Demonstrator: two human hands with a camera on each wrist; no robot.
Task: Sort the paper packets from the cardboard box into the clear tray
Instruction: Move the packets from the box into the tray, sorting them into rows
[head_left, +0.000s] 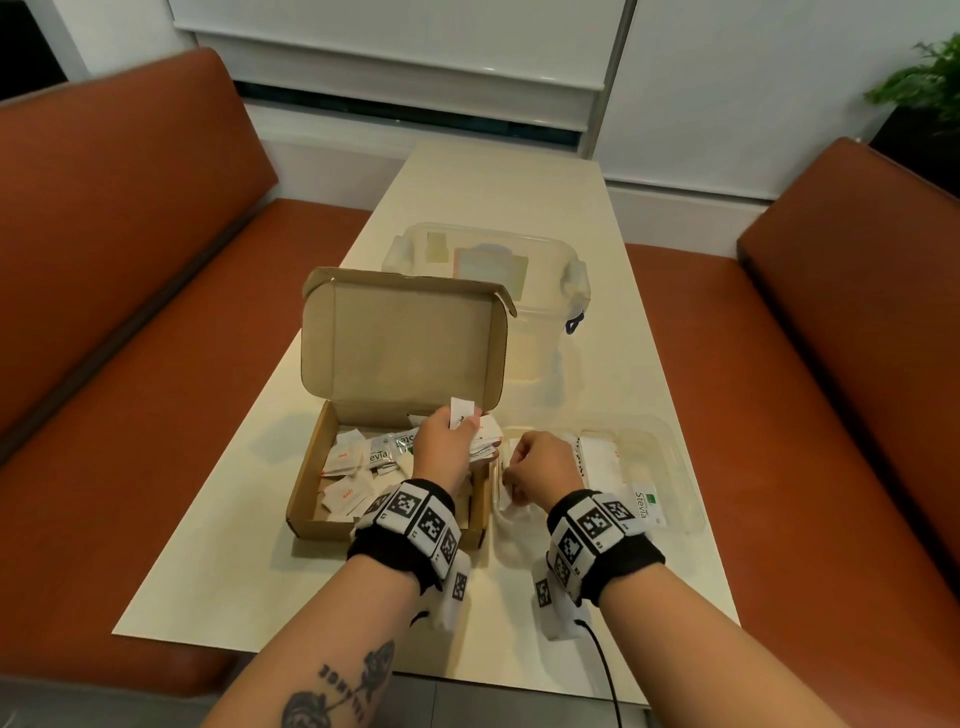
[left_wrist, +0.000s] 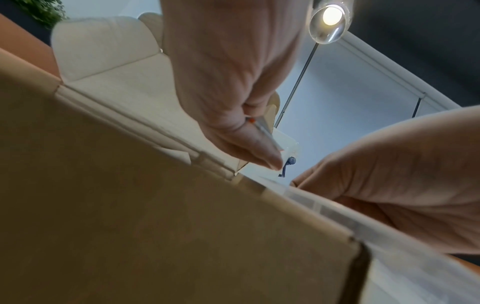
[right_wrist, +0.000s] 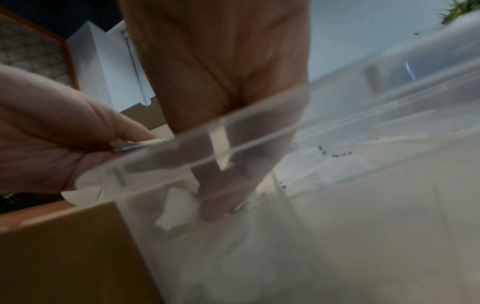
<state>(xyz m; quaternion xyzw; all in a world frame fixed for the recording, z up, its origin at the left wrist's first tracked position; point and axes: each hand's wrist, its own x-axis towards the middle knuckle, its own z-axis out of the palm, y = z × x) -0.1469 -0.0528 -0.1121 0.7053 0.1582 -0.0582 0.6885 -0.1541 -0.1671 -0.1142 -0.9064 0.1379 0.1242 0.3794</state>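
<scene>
The left hand (head_left: 442, 441) pinched a small stack of white packets (head_left: 462, 413) over the cardboard box (head_left: 317, 499), more packets lying loose beneath it. Just beside it, the right hand (head_left: 540, 467) reached down into the clear tray (head_left: 675, 467), fingertips (right_wrist: 221, 209) curled onto a white packet (right_wrist: 176, 207) there.

Café or diner-style booth, probably. A narrow cream tabletop (head_left: 498, 208) is flanked by two rust-orange upholstered benches (head_left: 130, 218). Roller blinds (head_left: 405, 47) are drawn over the window behind. A potted plant (head_left: 919, 83) is seen at far right, and a glass pendant lamp (left_wrist: 328, 21) hangs overhead.
</scene>
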